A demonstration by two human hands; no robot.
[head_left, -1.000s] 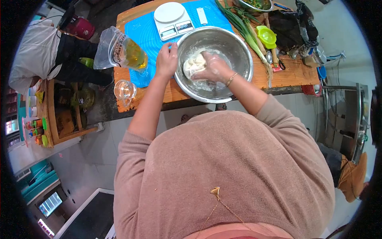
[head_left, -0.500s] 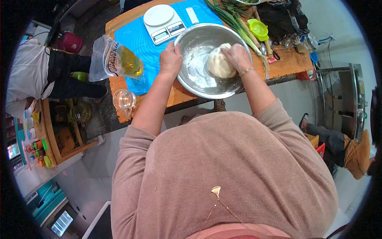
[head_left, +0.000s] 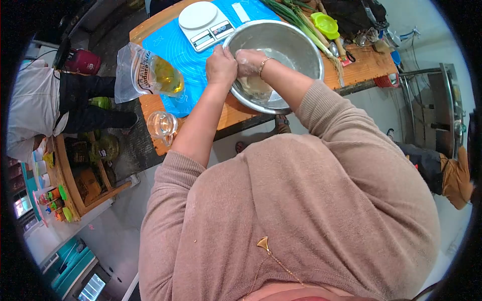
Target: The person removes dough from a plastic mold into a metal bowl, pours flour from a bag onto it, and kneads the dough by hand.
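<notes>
My left hand (head_left: 221, 66) is closed on the left rim of a large metal bowl (head_left: 296, 55). Inside the bowl, near that rim, my right hand (head_left: 249, 63) is curled over pale dough (head_left: 257, 89), which shows partly below the wrist and forearm. Its fingers are closed against the bowl's left wall, and how much dough they hold is hidden. Smears of flour show on the right hand. Under the bowl's left side lies a blue mat (head_left: 173, 45) on the wooden table (head_left: 364, 67).
A white scale (head_left: 201, 22) stands behind the bowl. Left are a bag of yellow oil (head_left: 163, 75) and a glass cup (head_left: 161, 124). Green onions (head_left: 306, 27), a green dish (head_left: 325, 25) and scissors (head_left: 350, 56) lie right. Other people stand at both sides.
My right hand moved from the bowl's left part to its right side with the dough, then back to the left wall. My left hand stayed on the rim. The view shifted slightly.
</notes>
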